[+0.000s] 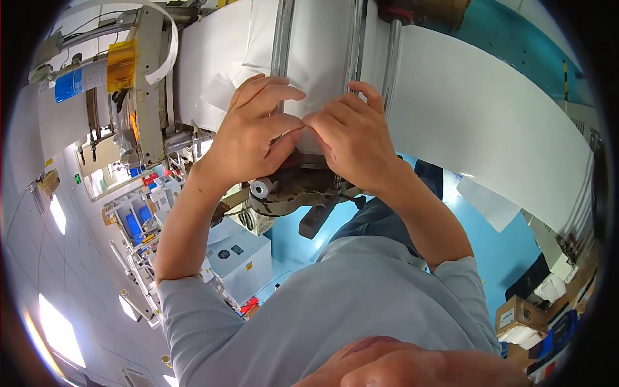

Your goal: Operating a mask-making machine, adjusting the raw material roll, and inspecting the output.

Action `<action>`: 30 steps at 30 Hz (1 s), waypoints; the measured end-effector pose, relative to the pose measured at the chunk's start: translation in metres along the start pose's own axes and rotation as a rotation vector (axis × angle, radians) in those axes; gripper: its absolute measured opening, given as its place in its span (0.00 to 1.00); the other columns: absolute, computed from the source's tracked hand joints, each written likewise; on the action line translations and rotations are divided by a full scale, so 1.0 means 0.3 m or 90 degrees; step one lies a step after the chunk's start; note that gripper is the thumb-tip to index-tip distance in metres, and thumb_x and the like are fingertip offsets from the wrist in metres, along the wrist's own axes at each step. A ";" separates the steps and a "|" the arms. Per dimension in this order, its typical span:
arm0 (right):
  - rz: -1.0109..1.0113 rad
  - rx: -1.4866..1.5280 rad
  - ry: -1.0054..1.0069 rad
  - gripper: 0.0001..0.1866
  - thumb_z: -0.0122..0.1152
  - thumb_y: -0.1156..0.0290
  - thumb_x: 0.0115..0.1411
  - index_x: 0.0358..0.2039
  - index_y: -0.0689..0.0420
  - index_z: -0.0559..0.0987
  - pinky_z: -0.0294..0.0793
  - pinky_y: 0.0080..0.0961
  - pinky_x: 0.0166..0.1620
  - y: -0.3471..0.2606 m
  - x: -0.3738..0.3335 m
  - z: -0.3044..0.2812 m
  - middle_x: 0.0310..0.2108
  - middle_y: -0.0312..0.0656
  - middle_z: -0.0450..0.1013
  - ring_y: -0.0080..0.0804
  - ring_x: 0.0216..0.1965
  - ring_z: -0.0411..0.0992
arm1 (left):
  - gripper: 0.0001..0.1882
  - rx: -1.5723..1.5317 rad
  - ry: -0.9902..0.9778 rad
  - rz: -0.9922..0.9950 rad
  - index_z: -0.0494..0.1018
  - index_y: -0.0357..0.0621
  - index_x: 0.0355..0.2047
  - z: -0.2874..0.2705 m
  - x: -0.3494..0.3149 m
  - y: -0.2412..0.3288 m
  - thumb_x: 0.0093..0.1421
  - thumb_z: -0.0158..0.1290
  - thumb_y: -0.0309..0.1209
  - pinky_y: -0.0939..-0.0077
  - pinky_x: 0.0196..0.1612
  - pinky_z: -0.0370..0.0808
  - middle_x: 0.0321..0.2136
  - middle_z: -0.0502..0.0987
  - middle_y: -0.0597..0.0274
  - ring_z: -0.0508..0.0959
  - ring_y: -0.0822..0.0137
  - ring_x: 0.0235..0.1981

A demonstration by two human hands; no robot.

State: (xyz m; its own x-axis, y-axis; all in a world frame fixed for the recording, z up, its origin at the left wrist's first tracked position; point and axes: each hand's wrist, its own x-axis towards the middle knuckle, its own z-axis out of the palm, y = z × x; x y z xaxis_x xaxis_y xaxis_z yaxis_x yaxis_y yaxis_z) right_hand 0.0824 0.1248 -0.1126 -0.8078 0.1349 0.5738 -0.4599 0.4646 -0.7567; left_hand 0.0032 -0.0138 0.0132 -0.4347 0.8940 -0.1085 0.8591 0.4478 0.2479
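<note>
My left hand (251, 129) and my right hand (353, 138) are raised side by side against a narrow white sheet (319, 45) that runs between two upright metal rollers. Both hands pinch the sheet's lower edge between thumb and fingers. The thumb tips nearly touch at the middle. The fingers of each hand lie flat on the sheet's face. The pinched edge itself is mostly hidden behind the thumbs.
A wide white web (490, 122) stretches off to the right. At the left stand a machine frame (149, 90), a yellow tape roll (121, 64) and a blue-marked roll (68, 85). Below the hands are a small white core (261, 188) and a brown bracket (303, 197). Cardboard boxes (516, 315) rest on the blue floor (509, 251).
</note>
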 end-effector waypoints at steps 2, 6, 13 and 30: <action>-0.003 -0.007 -0.017 0.03 0.59 0.76 0.48 0.23 0.52 0.76 0.57 0.43 0.57 -0.006 0.001 -0.003 0.22 0.34 0.68 0.32 0.30 0.69 | 0.08 0.011 0.018 0.012 0.78 0.42 0.25 -0.009 -0.004 -0.005 0.42 0.60 0.22 0.62 0.51 0.67 0.44 0.73 0.58 0.71 0.53 0.48; -0.001 -0.024 -0.050 0.03 0.57 0.76 0.47 0.23 0.52 0.76 0.56 0.44 0.59 -0.011 0.003 -0.006 0.21 0.34 0.68 0.32 0.30 0.69 | 0.12 -0.006 0.059 0.009 0.78 0.41 0.30 -0.005 -0.013 -0.011 0.41 0.60 0.21 0.62 0.48 0.69 0.43 0.74 0.56 0.72 0.52 0.45; -0.015 -0.052 -0.099 0.04 0.57 0.77 0.44 0.21 0.52 0.75 0.53 0.47 0.62 -0.015 0.004 0.004 0.21 0.34 0.66 0.32 0.31 0.68 | 0.15 -0.074 0.199 -0.259 0.75 0.40 0.44 -0.003 -0.078 -0.057 0.56 0.53 0.19 0.77 0.40 0.73 0.46 0.74 0.51 0.76 0.64 0.37; -0.084 -0.048 -0.142 0.08 0.53 0.71 0.51 0.29 0.60 0.78 0.52 0.52 0.63 -0.060 -0.051 -0.018 0.26 0.39 0.66 0.33 0.31 0.70 | 0.09 -0.220 0.000 -0.438 0.75 0.36 0.42 0.039 -0.134 -0.067 0.62 0.50 0.23 0.83 0.31 0.71 0.29 0.77 0.63 0.74 0.77 0.29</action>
State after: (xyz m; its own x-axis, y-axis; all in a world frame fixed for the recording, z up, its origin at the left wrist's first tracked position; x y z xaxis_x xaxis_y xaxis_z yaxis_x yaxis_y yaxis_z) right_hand 0.1050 0.1192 -0.1061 -0.8074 -0.1232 0.5771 -0.5452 0.5298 -0.6497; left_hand 0.0064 -0.0585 0.0014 -0.8410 0.4154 -0.3466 0.2620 0.8733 0.4108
